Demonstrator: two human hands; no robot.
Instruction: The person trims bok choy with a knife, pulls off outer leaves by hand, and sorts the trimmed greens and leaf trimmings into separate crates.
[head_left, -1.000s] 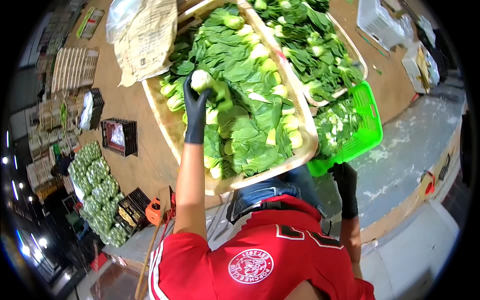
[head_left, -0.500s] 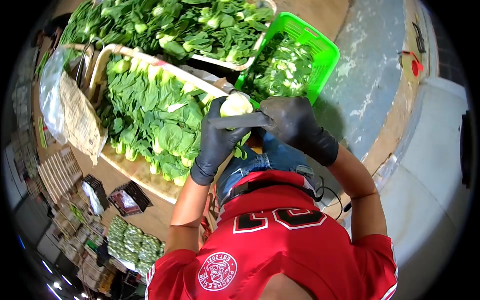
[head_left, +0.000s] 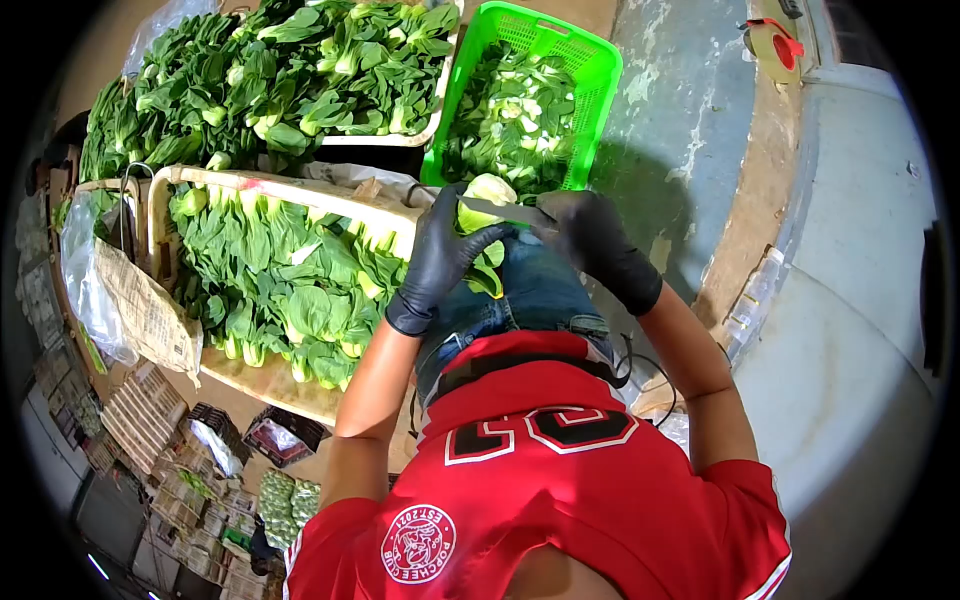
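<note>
My left hand (head_left: 443, 255), in a black glove, is closed around a bok choy (head_left: 488, 192) with its pale base turned up and its leaves hanging below. In my right hand (head_left: 590, 235), also gloved in black, is a knife (head_left: 508, 211). Its flat grey blade lies across the bok choy just below the pale base; whether it is cutting in, I cannot tell. Left of my hands, a pale crate (head_left: 275, 182) holds rows of bok choy. Beyond them stands a bright green basket (head_left: 600, 75) with leaves and pale cut pieces inside.
Another crate (head_left: 438, 110) heaped with bok choy stands behind the first. A plastic bag (head_left: 90, 270) and brown paper (head_left: 150, 305) hang at the left crate's end. Dark crates (head_left: 285, 437) are on the floor at lower left. A tape roll (head_left: 775, 48) lies at upper right.
My view has shifted, so the crates and basket sit further left and up. The knife blade has turned from level to slanting across the bok choy, which stays in my left hand.
</note>
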